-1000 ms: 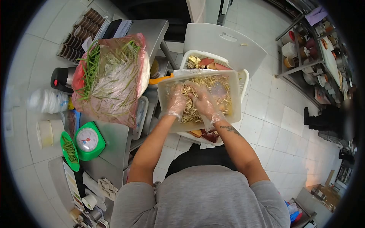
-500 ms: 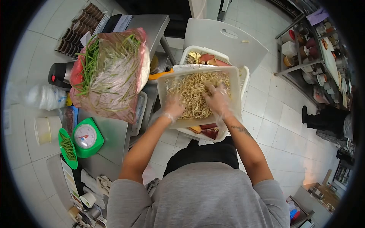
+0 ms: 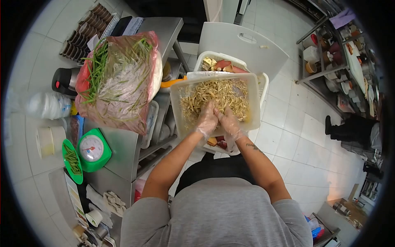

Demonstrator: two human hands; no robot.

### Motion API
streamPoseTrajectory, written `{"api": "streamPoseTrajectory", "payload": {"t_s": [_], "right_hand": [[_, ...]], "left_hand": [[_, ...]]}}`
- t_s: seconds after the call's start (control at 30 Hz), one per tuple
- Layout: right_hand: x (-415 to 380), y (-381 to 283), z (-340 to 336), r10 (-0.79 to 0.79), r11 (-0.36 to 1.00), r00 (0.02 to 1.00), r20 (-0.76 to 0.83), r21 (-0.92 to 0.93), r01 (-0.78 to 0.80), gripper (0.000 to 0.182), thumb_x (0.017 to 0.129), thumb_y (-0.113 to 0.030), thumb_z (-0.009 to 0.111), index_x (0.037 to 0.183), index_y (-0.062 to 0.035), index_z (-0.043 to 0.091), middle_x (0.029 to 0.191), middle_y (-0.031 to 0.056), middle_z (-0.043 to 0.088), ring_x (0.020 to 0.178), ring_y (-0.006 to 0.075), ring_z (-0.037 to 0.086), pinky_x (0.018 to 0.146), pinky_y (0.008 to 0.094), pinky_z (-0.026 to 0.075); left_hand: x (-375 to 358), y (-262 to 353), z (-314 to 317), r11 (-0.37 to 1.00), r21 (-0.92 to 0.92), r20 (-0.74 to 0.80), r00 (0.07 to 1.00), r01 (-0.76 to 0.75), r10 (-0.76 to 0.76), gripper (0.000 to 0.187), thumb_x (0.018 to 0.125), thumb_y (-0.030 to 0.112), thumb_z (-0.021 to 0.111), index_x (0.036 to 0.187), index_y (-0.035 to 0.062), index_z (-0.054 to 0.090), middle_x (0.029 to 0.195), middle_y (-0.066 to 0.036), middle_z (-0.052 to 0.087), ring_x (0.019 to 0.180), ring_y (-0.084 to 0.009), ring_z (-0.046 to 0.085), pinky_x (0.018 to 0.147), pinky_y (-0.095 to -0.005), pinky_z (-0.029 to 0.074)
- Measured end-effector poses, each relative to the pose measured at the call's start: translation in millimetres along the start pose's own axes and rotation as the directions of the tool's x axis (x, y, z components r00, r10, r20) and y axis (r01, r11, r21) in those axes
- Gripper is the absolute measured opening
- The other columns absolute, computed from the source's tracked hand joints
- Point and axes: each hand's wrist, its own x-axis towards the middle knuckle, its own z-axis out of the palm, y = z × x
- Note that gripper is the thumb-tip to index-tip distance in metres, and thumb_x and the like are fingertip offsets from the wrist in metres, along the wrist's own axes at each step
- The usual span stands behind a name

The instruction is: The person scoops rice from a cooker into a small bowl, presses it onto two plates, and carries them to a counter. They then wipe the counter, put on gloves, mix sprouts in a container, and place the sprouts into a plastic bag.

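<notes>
A translucent plastic tub in front of me holds a heap of thin, curly, beige-brown strands; they look like noodles or sprouts. My left hand and my right hand both wear clear plastic gloves. Side by side over the near part of the tub, they are cupped together around a clump of the strands, their fingertips partly buried. Yellowish liquid shows on the tub's bottom near the right side.
Below the tub are white baskets with red and yellow scraps, by a grey chair. On the left steel table lie a bag of green beans, a green scale and a green dish. Shelving and a person are at right.
Both hands have come together and moved toward me, from spread apart in the heap to cupped around a clump. The strands have shifted, baring some of the tub's bottom.
</notes>
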Motion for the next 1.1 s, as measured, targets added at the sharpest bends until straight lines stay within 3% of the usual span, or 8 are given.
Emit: {"api": "streamPoseTrajectory", "payload": {"t_s": [0.3,0.43,0.63,0.73,0.83,0.97,1.03,1.1], "right_hand": [[19,-78,-17,-0.013,0.955,0.995,-0.102,-0.296,-0.018,0.057,0.092,-0.051,0.048,0.1,0.0028,0.063,0.092,0.0277,0.064,0.092,0.0441,0.06,0.083,0.0457,0.045],[27,-73,-34,0.1,0.893,0.983,-0.155,-0.423,-0.157,0.065,0.092,-0.057,0.042,0.096,0.004,0.064,0.094,0.0289,0.063,0.094,0.0447,0.059,0.083,0.0459,0.044],[50,-9,-39,-0.022,0.834,0.993,-0.113,-0.55,-0.044,0.053,0.091,-0.047,0.048,0.099,0.0028,0.064,0.1,0.0299,0.062,0.099,0.0449,0.058,0.087,0.0471,0.043],[53,1,-42,-0.05,0.908,0.984,-0.174,-0.419,-0.028,0.043,0.09,-0.039,0.052,0.101,0.0006,0.065,0.102,0.0291,0.062,0.101,0.0441,0.057,0.088,0.0467,0.043],[66,36,-44,-0.051,0.928,0.96,-0.275,-0.368,-0.057,0.04,0.089,-0.038,0.055,0.101,-0.0012,0.065,0.1,0.0279,0.063,0.099,0.0434,0.058,0.087,0.0458,0.044],[56,13,-50,-0.235,0.886,0.958,-0.167,-0.441,0.14,0.049,0.087,-0.046,0.058,0.1,0.0005,0.065,0.098,0.0287,0.062,0.094,0.0431,0.058,0.088,0.0455,0.044],[62,4,-60,-0.147,0.89,0.984,-0.097,-0.447,0.089,0.055,0.085,-0.05,0.059,0.099,0.0023,0.065,0.101,0.0301,0.061,0.094,0.0428,0.058,0.088,0.0451,0.044],[75,-10,-66,-0.037,0.835,0.999,-0.028,-0.55,0.015,0.053,0.086,-0.046,0.06,0.103,0.0034,0.063,0.103,0.0272,0.061,0.096,0.0387,0.059,0.088,0.0433,0.045]], "left_hand": [[28,33,-64,0.994,0.102,0.006,0.999,-0.036,0.036,0.049,0.091,0.029,0.058,0.13,0.0019,0.046,0.119,-0.02,0.059,0.109,-0.0312,0.057,0.092,-0.0386,0.043],[26,72,-88,0.97,0.166,-0.02,0.984,0.179,-0.179,0.046,0.089,0.037,0.057,0.121,0.004,0.057,0.105,-0.024,0.064,0.096,-0.036,0.062,0.085,-0.0417,0.047],[34,34,-89,0.973,0.226,0.192,0.978,0.036,-0.08,0.048,0.081,0.028,0.067,0.122,0.0046,0.057,0.096,-0.017,0.067,0.094,-0.0289,0.064,0.082,-0.0359,0.048],[27,28,-89,0.905,0.422,0.113,0.994,-0.052,0.004,0.053,0.079,0.022,0.067,0.128,0.0068,0.052,0.105,-0.017,0.066,0.101,-0.0297,0.063,0.084,-0.0359,0.048],[26,4,-92,0.976,0.196,0.075,0.994,-0.096,0.083,0.058,0.08,0.019,0.065,0.133,0.0078,0.045,0.114,-0.021,0.062,0.107,-0.0341,0.059,0.088,-0.0386,0.047],[11,35,-94,0.933,0.346,0.059,0.99,0.101,-0.129,0.054,0.083,0.019,0.063,0.133,0.0071,0.045,0.121,-0.025,0.056,0.111,-0.04,0.054,0.091,-0.0431,0.045],[9,26,-86,0.853,0.518,0.046,0.993,0.067,-0.106,0.054,0.085,0.025,0.062,0.133,0.0068,0.045,0.122,-0.026,0.055,0.113,-0.0412,0.053,0.093,-0.0447,0.043],[25,12,-78,0.802,0.5,-0.134,0.945,0.326,-0.3,0.055,0.086,0.033,0.061,0.133,0.0071,0.047,0.123,-0.024,0.056,0.116,-0.0402,0.051,0.096,-0.0447,0.041]]}}
